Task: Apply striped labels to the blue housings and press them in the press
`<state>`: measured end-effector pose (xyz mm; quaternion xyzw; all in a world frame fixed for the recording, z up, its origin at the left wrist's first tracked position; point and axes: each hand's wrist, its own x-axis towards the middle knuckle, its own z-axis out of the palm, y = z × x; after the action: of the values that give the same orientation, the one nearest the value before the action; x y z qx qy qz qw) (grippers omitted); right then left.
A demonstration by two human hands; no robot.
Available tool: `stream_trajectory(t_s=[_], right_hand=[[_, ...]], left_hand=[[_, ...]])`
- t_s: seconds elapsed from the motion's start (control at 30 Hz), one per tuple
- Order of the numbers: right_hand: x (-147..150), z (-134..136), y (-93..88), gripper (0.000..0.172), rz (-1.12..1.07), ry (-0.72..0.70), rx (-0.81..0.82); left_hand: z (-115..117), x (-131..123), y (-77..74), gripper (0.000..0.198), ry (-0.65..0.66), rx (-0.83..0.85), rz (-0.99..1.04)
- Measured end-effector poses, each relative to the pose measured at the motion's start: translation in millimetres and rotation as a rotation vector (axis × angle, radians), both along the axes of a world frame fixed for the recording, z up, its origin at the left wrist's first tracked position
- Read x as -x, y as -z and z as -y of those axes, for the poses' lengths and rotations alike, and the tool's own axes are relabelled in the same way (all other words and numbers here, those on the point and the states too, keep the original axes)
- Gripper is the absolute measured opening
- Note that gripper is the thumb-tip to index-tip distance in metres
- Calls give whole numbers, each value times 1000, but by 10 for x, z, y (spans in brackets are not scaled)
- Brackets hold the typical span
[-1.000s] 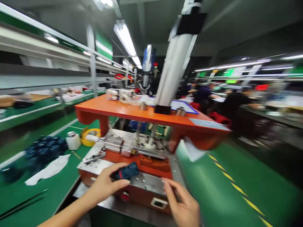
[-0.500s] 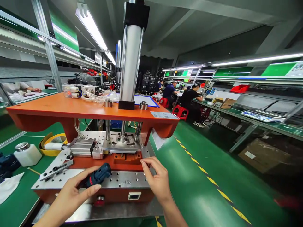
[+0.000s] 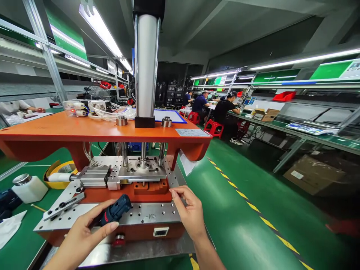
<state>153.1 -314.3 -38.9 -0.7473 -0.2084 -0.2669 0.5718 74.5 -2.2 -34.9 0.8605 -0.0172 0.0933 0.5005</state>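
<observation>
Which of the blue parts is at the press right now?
The blue part in the left hand, held at the steel plate. The other blue parts lie far left on the green bench, by the white bottle.

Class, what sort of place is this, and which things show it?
Probably a factory assembly floor: an orange press stands on a green workbench, seated workers line another bench, and the left hand holds a blue part.

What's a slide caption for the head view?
Left hand holds a dark blue part at an orange press; right hand touches its steel baseplate.
</observation>
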Motion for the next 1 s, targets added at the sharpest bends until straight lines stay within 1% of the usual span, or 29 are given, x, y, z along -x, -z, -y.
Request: stream_trajectory(t_s=[0.17,0.47,0.6,0.7,0.73,0.8,0.83,0.9,0.97,1.0], right_hand=[[13,24,43,17,-47,5,-17],[3,29,92,21,-99,20,-60],[-7,38,129,20,-102,28,-68],[-2,28,72,17,-73,23,-36],[-8,13,23,15,-44,23,-3],[-57,-39,-117,13,50,21,120],[-107,-75,-201,16,98,20,201],[-264,-162,-367,29,138,0,400],[-475,-251,-503,37,90,-67,610],[-585,-291,-553,39,55,-106,691]], left_hand=[[0,-3,12,57,3,17,-4],[-31,-29,85,60,6,19,3],[-29,-26,104,59,9,29,15],[-28,-22,114,60,17,23,14],[-29,-22,114,61,15,20,12],[-29,-26,102,61,17,13,8],[-27,-28,86,60,20,9,8],[-19,-31,37,58,29,-7,10],[-4,-32,-30,57,31,-22,14],[5,-30,-64,57,30,-29,14]])
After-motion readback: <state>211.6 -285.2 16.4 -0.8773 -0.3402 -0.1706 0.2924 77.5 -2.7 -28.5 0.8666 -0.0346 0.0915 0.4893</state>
